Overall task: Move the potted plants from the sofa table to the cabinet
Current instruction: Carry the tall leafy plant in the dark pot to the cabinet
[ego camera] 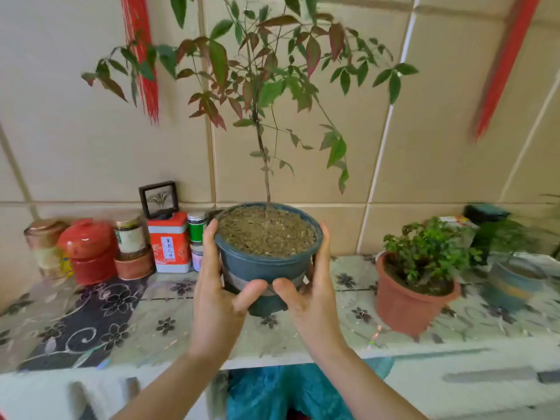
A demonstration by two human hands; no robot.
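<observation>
A dark blue-grey pot (266, 265) filled with brown soil carries a tall thin plant (257, 74) with green and reddish leaves. My left hand (221, 286) grips the pot's left side and my right hand (312, 292) grips its right side, thumbs on the front. The pot's base is at the cabinet top (169, 322), which has a floral cover; I cannot tell whether it touches. To the right stand a terracotta pot (409, 301) with a small bushy green plant and a blurred blue pot (512, 283) with a feathery plant.
Tins and jars crowd the back left: a red round tin (91, 250), a glass jar (130, 234), an orange tea tin (168, 244) with a small black frame (159, 198) on it. A tiled wall rises behind. Red hangings (142, 56) dangle above.
</observation>
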